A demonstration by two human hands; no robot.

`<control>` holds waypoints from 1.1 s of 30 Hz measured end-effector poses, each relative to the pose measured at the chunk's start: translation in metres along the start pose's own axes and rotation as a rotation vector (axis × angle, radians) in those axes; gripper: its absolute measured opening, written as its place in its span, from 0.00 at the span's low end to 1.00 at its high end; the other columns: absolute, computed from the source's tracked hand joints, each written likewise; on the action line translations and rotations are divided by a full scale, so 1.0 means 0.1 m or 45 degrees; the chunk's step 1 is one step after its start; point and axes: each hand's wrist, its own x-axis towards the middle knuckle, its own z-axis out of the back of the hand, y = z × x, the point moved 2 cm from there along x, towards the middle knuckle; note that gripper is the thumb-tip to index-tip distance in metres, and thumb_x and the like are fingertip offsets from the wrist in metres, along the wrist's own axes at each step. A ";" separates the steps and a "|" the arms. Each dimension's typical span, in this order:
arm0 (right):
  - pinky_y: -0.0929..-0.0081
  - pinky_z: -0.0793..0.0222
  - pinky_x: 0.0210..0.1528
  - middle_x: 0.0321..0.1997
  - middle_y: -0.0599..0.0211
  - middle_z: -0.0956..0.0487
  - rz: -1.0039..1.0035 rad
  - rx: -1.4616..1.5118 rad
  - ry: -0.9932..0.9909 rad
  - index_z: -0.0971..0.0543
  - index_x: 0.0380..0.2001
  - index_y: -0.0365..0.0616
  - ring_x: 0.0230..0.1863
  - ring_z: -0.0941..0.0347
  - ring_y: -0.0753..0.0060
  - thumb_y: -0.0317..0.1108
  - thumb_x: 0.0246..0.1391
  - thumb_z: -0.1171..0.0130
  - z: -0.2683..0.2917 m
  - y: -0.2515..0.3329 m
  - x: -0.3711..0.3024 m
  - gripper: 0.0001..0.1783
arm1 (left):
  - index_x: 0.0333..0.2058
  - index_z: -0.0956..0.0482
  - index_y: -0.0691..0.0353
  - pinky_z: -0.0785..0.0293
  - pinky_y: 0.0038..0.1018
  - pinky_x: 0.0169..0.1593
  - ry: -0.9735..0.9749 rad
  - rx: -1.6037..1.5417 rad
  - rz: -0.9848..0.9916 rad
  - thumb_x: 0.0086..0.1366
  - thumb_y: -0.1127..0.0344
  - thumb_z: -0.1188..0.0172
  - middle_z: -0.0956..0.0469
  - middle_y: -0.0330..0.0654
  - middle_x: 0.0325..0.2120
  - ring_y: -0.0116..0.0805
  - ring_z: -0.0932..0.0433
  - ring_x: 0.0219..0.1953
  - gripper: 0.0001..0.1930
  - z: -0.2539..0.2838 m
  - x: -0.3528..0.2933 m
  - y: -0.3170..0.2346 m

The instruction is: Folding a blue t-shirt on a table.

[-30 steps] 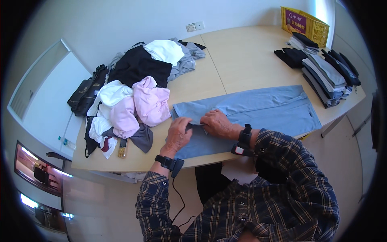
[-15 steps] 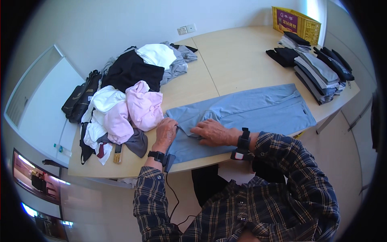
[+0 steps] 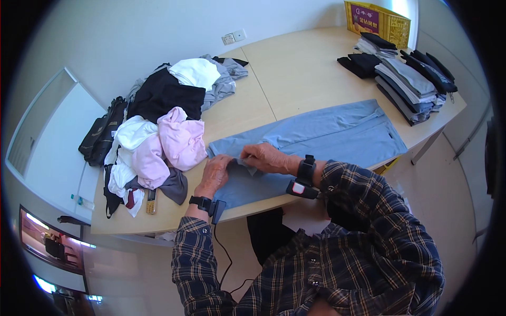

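A pale wooden table, made of two tops joined along a seam, fills the middle of the view and bends with the lens toward its rim. It stands against a plain white wall with a small socket plate just above the table's far edge. A light blue garment lies spread flat along the near edge, its right end close to the table's corner.

The left hand rests palm down on the garment's left end, fingers together and pressing the cloth flat. The right hand lies just beside it, fingers curled and pinching a small fold of the blue fabric. Both wrists wear dark bands, and a thin cable hangs from the left one. The sleeves are dark plaid.

To the left, touching the garment's end, sits a loose heap of clothes in pink, white, black and grey. At the far right edge stands a stack of folded dark and grey clothes, with a yellow crate behind it.

Left of the table stands a white cabinet top, and the floor beyond the right corner is pale.
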 end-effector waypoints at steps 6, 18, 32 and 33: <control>0.58 0.29 0.37 0.32 0.57 0.21 -0.049 0.008 -0.101 0.24 0.33 0.44 0.37 0.24 0.49 0.30 0.50 0.43 0.49 -0.21 -0.11 0.06 | 0.48 0.26 0.60 0.33 0.40 0.55 0.161 -0.050 0.055 0.48 0.81 0.48 0.24 0.47 0.46 0.49 0.29 0.55 0.25 0.09 -0.04 -0.27; 0.58 0.28 0.36 0.33 0.59 0.22 0.305 -0.499 -0.008 0.23 0.31 0.47 0.35 0.24 0.49 0.28 0.43 0.44 0.49 -0.19 -0.49 0.09 | 0.46 0.25 0.60 0.35 0.40 0.58 -0.058 0.042 -0.284 0.46 0.83 0.44 0.24 0.46 0.43 0.48 0.29 0.56 0.25 0.06 0.00 -0.81; 0.57 0.30 0.43 0.35 0.52 0.23 -0.161 -0.130 -0.161 0.23 0.34 0.44 0.40 0.27 0.46 0.31 0.49 0.47 0.65 -0.50 -0.39 0.08 | 0.32 0.22 0.64 0.26 0.36 0.42 -0.295 -0.597 0.470 0.51 0.78 0.42 0.22 0.47 0.26 0.48 0.22 0.36 0.08 -0.04 0.04 -0.45; 0.58 0.30 0.43 0.35 0.53 0.23 -0.128 -0.115 -0.171 0.23 0.34 0.45 0.41 0.27 0.46 0.31 0.49 0.47 0.66 -0.51 -0.42 0.08 | 0.31 0.22 0.64 0.27 0.36 0.43 -0.257 -0.620 0.558 0.50 0.77 0.42 0.22 0.47 0.26 0.47 0.22 0.36 0.08 -0.04 0.04 -0.45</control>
